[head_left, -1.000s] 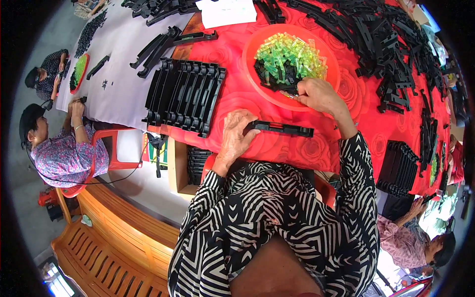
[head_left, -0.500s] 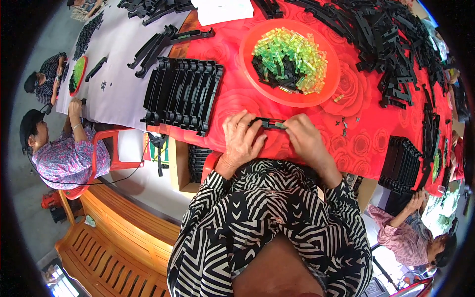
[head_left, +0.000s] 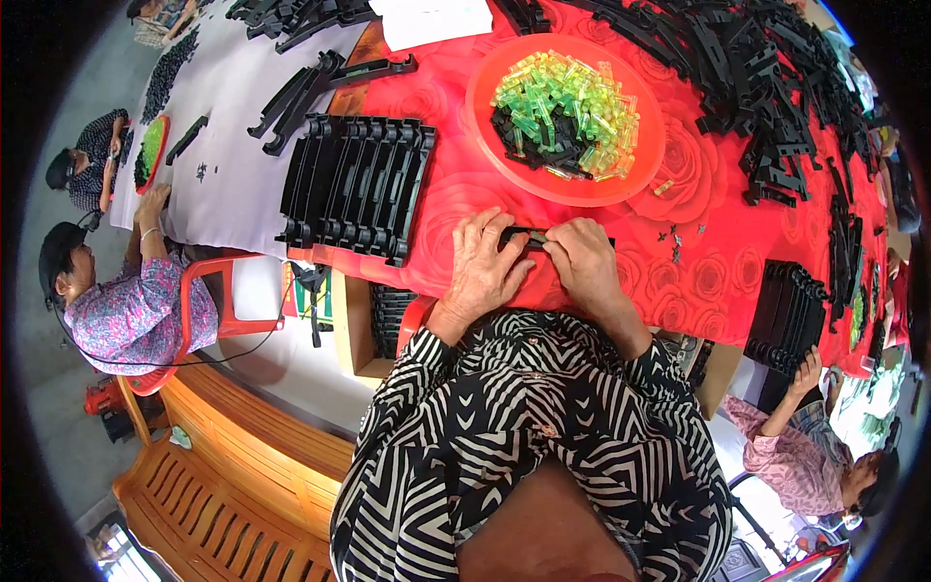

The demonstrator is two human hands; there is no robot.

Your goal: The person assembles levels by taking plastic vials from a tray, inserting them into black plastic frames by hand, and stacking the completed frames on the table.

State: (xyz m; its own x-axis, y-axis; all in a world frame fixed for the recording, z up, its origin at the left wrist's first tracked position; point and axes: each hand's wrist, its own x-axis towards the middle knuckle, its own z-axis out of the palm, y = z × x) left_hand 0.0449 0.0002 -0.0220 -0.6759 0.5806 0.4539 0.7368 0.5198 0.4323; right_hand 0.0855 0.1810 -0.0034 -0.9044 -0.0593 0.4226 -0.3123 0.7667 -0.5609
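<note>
Grip: both hands hold one black bar, the left hand with fingers and thumb around its left part, the right hand with fingertips drawn close together at its middle. I cannot tell whether a separate small part is pinched there, since the fingers hide the contact.

Location: the bar is over the near edge of the red cloth, on my side of the red tray. This holds translucent yellow-green pieces and small black pieces. A row of similar bars lies to the left, well apart from the hands.

Step in hand: I judge this to be fingertip fitting or pressing work at the bar's middle.

Next move: it calls for a steady left hold and square, even pressure from the right. Tilting the bar could spoil alignment. Check seating before releasing either hand.
</note>
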